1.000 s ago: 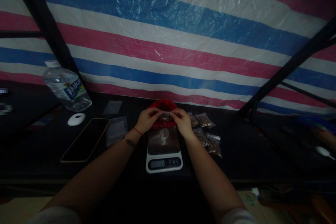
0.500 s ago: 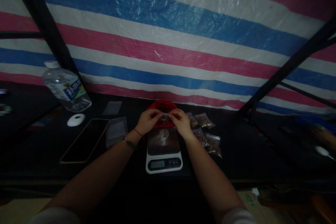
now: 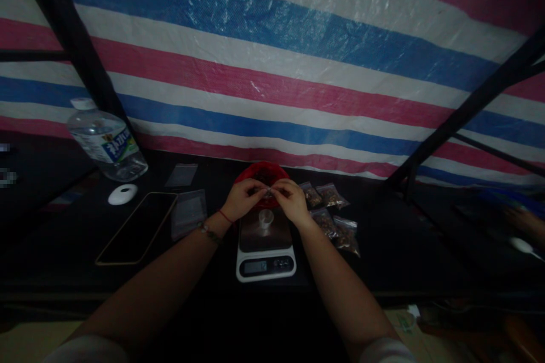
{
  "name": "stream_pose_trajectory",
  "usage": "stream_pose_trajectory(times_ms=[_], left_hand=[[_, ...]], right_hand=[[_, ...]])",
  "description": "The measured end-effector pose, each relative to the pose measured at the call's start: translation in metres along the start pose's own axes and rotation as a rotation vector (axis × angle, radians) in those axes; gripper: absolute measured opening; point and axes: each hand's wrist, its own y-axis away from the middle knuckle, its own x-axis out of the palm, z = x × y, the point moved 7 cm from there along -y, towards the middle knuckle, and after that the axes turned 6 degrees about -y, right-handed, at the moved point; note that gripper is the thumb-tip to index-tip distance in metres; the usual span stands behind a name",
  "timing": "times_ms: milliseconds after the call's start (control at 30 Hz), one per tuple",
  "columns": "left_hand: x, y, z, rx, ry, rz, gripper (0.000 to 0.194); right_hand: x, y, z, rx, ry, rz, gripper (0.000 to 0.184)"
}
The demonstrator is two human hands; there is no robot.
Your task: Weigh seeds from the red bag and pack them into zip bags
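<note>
In the head view my left hand (image 3: 243, 198) and my right hand (image 3: 290, 197) meet fingertip to fingertip, both pinching a small clear plastic bag (image 3: 268, 193). Most of it is hidden by the fingers. Right behind them stands a red bowl (image 3: 260, 169) with dark contents. Below the hands, a small clear cup (image 3: 266, 218) sits on the metal plate of a white digital scale (image 3: 266, 269); its display is lit but hard to read. Several filled zip bags (image 3: 335, 227) with brownish bits lie beside my right hand.
Flat clear zip bags (image 3: 188, 212) lie left of the scale, near a phone (image 3: 138, 229) and a white oval object (image 3: 122, 194). A large clear bottle (image 3: 108, 142) stands at the back left. Another person's hand (image 3: 525, 221) shows at far right, near a white spoon-like object (image 3: 523, 246).
My fingertips have drawn closer together over the small clear bag, and less of it shows between them. The things on the table have stayed put.
</note>
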Motion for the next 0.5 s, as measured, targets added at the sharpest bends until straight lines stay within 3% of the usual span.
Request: stream_pose_trajectory(times_ms=[500], left_hand=[[-0.001,0.002,-0.011,0.07,-0.09,-0.011,0.017]], right_hand=[[0.004,0.001,0.014,-0.076,0.036,0.042,0.008]])
